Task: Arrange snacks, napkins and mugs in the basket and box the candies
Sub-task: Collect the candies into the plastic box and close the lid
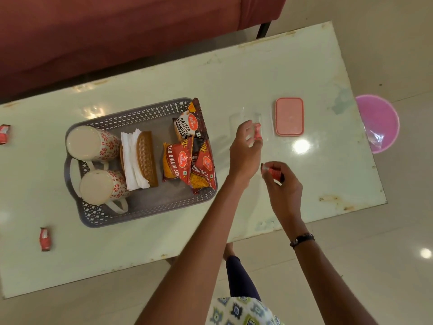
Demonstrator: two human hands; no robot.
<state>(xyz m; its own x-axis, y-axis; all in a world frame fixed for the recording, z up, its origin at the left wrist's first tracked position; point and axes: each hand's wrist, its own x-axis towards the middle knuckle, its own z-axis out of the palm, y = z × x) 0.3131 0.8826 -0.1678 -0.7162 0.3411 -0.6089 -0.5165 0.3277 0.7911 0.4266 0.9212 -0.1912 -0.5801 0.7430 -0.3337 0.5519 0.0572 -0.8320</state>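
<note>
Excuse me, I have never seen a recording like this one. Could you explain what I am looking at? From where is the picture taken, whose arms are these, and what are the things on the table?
There is no machine here. The single picture comes from a camera worn on a person's head, looking down, so the two arms are that person's own.

On the pale table stands a grey basket. It holds two flowered mugs, white napkins in a brown holder, and red snack packets.

To its right is a clear box, hard to see, and beside it a pink lid.

The left hand holds a small red candy over that box. The right hand holds another candy. Two more candies lie on the table at the left.
</note>
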